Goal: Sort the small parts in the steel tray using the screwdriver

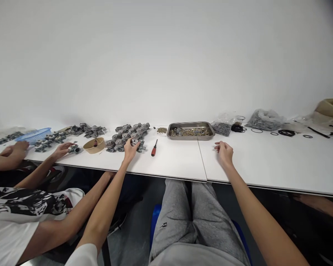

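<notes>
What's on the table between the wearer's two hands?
Head view: only the small red-handled screwdriver, close to the left hand gripping a grey metal casting; from there to the right hand the white tabletop is bare.

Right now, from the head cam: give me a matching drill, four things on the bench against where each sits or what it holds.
Things:
1 screwdriver
2 steel tray
3 tan bowl
4 blue basket

Places:
a far left, beside a co-worker's hand
b holds small brass-coloured bits
c lies just right of the left hand, which grips a grey part
d stands just left of the cluster of grey parts by that hand

Pairs: 1-c, 2-b, 3-d, 4-a
</notes>
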A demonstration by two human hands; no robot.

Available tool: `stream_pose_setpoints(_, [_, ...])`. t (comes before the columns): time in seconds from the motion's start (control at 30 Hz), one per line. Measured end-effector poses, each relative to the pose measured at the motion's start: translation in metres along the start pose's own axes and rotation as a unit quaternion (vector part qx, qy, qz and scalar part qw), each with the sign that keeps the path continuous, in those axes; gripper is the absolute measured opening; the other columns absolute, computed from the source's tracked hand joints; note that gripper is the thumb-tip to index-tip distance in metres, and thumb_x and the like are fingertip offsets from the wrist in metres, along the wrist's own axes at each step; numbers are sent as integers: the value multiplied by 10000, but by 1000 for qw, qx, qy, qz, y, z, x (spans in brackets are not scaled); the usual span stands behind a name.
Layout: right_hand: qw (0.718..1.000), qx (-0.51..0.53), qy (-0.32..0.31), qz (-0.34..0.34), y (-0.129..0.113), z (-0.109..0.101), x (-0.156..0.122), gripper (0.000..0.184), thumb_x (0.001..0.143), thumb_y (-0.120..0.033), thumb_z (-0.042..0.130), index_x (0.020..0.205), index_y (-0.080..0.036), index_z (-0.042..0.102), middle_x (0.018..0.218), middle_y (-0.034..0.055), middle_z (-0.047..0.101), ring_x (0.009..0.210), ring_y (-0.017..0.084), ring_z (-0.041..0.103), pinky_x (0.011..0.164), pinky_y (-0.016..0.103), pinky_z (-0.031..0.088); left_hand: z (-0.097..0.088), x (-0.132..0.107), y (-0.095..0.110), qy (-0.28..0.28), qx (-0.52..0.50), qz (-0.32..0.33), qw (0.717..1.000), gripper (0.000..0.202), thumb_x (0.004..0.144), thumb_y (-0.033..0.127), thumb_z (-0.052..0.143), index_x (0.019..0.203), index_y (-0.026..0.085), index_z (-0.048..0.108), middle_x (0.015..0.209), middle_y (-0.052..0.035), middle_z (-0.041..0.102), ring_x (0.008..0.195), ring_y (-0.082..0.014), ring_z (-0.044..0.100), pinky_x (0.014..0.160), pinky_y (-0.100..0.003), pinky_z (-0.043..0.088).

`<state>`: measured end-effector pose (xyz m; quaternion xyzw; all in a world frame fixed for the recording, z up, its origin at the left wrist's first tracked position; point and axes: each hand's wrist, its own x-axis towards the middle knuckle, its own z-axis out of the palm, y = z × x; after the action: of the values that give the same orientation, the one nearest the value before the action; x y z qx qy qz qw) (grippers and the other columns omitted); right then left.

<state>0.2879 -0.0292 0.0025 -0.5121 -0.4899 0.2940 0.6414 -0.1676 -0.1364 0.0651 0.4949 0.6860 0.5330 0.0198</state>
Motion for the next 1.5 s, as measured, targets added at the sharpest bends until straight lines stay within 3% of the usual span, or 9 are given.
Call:
stream_pose_setpoints(0.23, [986,1,-157,-49,-43,25,-36,265,778,-438,624,870,-193,668,806,48,663,746,193,611,704,333,490,26,-41,36,-173,-148,22,974,495,675,473,759,1055,168,673,1083,-90,665,941,-189,612,799,-281,491])
stream_pose_setpoints(0.43, [901,-8,-412,-139,-102,50,-90,491,791,-415,712,1242,-287,566,1237,49,592,826,155,600,777,333,518,76,-62,93,-311,-349,19,884,492,671,385,808,1085,159,668,1059,-106,696,1001,-218,650,883,-307,527])
stream_pose_setpoints(0.53, [915,12,-380,-134,-113,48,-92,390,816,-396,696,1178,-291,597,1179,38,604,837,170,581,773,338,503,100,-67,108,-334,-428,5,840,455,653,339,831,1046,159,690,1053,-101,689,968,-195,645,852,-280,518])
stream_pose_setpoints(0.77, [912,-112,-344,-191,-110,28,-54,255,764,-351,763,998,-289,680,921,25,570,710,170,533,661,340,463,139,-48,118,-431,-379,-5,819,466,734,346,746,1155,163,665,1194,-135,660,1085,-237,631,908,-323,516])
stream_pose_setpoints(0.87, [892,-172,-367,-201,-106,27,-39,209,770,-309,755,953,-266,663,926,32,553,674,156,515,631,335,450,157,-24,113,-389,-336,21,858,290,795,271,585,1028,124,676,936,-117,703,822,-194,674,742,-322,543])
stream_pose_setpoints(1.0, [867,-217,-400,-203,-95,31,-32,211,775,-212,733,950,-212,614,978,42,542,728,154,521,663,324,452,190,-4,98,-308,-252,83,914,167,612,55,432,558,133,570,534,-8,536,518,-89,475,532,-219,369])
stream_pose_setpoints(1.13, [849,-228,-437,-191,-83,34,-38,274,779,-176,731,1002,-177,571,1022,47,524,737,136,523,654,297,455,213,-11,85,-310,-213,156,913,189,532,13,369,445,143,474,480,13,479,520,-74,413,550,-205,294])
stream_pose_setpoints(1.3, [828,-233,-476,-181,-81,35,-44,322,808,-237,722,1086,-184,567,1090,64,525,691,123,493,604,282,434,210,-24,75,-338,-184,221,896,204,530,-11,366,456,147,471,471,27,460,490,-69,375,521,-198,258])
stream_pose_setpoints(1.5, [757,-233,-604,-89,-112,45,15,357,901,-492,591,1151,-239,620,1063,43,633,782,156,566,663,287,442,205,-25,68,-326,-144,275,893,214,527,-11,349,478,151,480,479,20,483,490,-75,411,505,-173,286])
